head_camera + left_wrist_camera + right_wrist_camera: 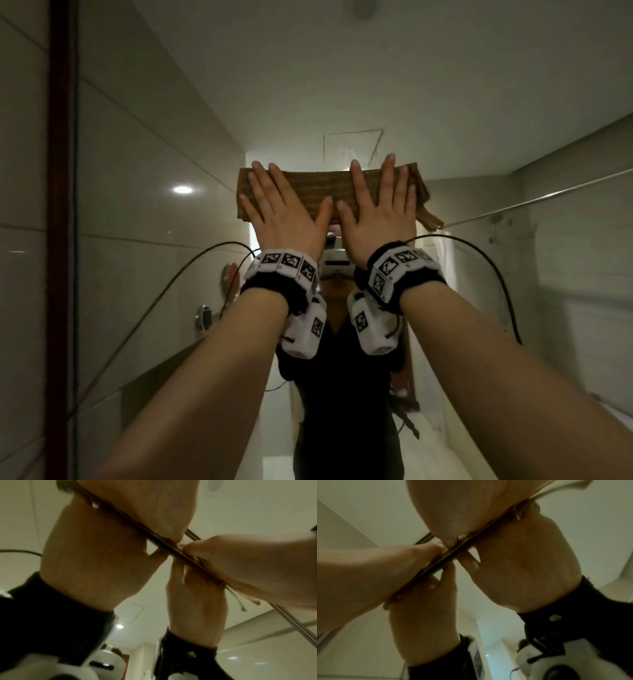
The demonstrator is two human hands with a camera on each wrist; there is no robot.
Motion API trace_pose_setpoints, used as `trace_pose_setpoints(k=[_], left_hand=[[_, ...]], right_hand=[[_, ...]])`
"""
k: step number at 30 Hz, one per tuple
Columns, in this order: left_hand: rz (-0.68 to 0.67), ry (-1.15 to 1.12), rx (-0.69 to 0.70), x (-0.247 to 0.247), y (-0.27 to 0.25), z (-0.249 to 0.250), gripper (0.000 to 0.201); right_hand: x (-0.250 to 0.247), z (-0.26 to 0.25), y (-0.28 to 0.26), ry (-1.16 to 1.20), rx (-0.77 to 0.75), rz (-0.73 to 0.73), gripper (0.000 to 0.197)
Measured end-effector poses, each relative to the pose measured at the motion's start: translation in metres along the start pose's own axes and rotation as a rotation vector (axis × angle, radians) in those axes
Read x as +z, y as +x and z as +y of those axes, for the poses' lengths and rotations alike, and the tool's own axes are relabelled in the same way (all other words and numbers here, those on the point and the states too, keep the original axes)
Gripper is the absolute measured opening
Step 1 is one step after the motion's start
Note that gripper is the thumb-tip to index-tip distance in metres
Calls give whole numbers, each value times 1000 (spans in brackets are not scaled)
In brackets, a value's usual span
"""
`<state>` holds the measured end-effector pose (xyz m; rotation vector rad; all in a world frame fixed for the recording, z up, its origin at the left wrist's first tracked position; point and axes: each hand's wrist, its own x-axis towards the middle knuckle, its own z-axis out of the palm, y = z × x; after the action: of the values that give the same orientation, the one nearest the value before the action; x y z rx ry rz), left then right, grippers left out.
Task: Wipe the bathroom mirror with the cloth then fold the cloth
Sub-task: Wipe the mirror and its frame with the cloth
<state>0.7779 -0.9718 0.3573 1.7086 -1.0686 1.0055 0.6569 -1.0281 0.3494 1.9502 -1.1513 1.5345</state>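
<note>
A folded brown cloth [322, 192] lies flat against the bathroom mirror [445, 85] at head height. My left hand [281, 209] presses on the cloth's left half with straight, spread fingers. On the right half my right hand [376, 202] presses the same way, and a loose corner of the cloth hangs down past it. The thumbs nearly meet at the middle. In the left wrist view the cloth [185, 555] shows only as a thin edge between my left hand [145, 500] and its reflection. The right wrist view shows the cloth's edge [453, 555] under my right hand [471, 500].
A dark red mirror frame [61, 205] runs down the left side, with tiled wall beyond it. The glass reflects a person in dark clothes with a white headset [337, 267], a ceiling light [181, 189] and a shower rail [531, 202]. Black cables trail from both wristbands.
</note>
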Motion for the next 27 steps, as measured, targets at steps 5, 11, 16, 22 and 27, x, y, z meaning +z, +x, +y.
trace_pose_setpoints(k=[5,11,16,22,27], left_hand=[[-29,-4,19,23,-78,-5,98],[-76,23,41,45,-134,-7,97],[-46,52,109,25,-71,20,98],[24,21,76,6,26,65,99],[58,5,72,12,6,63,97]], right_hand=[[16,27,-73,19,-11,12,65],[22,55,-132,12,2,-91,65],[6,58,-66,-21,0,-10,65],[-24,60,42,-38,-32,28,65],[-17,63,27,-2,-55,76,66]])
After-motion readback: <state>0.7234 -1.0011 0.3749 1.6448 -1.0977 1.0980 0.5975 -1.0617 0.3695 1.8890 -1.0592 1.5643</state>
